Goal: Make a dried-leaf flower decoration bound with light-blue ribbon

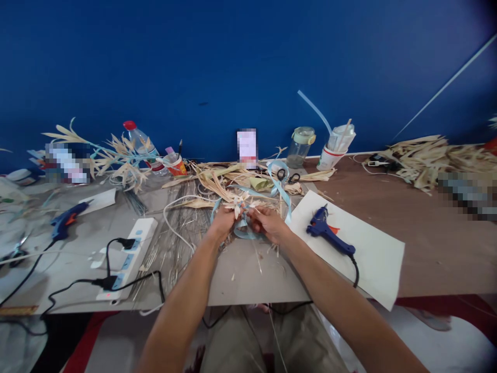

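Close together over the middle of the table, my left hand [224, 223] and my right hand [267, 223] work at a small flower of pale dried husk petals [237, 204]. The left fingers are closed on the flower's base. My right thumb and fingers pinch at its other side, where light blue ribbon [285, 197] shows; the exact grip is partly hidden. Ribbon loops behind and below both hands. A thin wire hangs down from between them. Just beyond lie loose dried husk strips [212, 178] and black-handled scissors [294, 177].
A blue glue gun [330, 233] rests on white paper [376, 254] at right; another glue gun [68, 220] and a power strip [132, 254] with cables lie left. Thin wires [174, 233] spread beside my left arm. Behind stand a phone [247, 148], a jar [300, 147], a cup [330, 158] and a bottle [142, 142].
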A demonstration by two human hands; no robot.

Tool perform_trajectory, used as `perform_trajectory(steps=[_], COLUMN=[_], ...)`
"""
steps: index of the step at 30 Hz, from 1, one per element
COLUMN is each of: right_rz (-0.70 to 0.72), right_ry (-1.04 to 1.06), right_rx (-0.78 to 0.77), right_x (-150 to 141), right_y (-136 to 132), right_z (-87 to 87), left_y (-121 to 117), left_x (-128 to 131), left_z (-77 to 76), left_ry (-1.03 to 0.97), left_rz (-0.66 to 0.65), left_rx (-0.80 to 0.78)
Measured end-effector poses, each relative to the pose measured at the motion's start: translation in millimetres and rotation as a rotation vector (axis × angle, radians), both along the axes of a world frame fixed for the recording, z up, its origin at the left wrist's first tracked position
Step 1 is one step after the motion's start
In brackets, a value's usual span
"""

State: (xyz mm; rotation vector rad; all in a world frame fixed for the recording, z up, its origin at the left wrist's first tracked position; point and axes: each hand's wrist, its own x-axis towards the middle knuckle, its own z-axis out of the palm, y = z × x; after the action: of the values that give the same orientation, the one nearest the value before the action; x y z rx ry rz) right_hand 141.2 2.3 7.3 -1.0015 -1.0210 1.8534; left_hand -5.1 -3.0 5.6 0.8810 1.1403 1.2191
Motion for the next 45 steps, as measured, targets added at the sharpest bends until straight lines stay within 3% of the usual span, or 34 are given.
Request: perform_trajectory(steps=[3,20,29,45], right_rz=[0.064,0.117,0.145,0.266], right_ry=[0.015,0.091,0.178,0.231], right_rx=[0.051,-0.135,-0.225,-0.348], right_x=[-2.8,-2.4,0.8,6.8], right_y=[-2.8,0.8,0.4,0.2], right_z=[1.0,-4.3,4.0,8.1], left_y=[-0.6,-3.3,-2.4,-6.0], left_x=[0.7,7.2,5.7,-3.3], left_z=[0.8,9.7,10.1,13.5], left_ry=[-0.010,-0.147,-0.226,-0.261], left_rz=[-0.037,-0.052,-0.052,-0.248], left_rx=[-0.002,-0.115,-0.113,-0.094])
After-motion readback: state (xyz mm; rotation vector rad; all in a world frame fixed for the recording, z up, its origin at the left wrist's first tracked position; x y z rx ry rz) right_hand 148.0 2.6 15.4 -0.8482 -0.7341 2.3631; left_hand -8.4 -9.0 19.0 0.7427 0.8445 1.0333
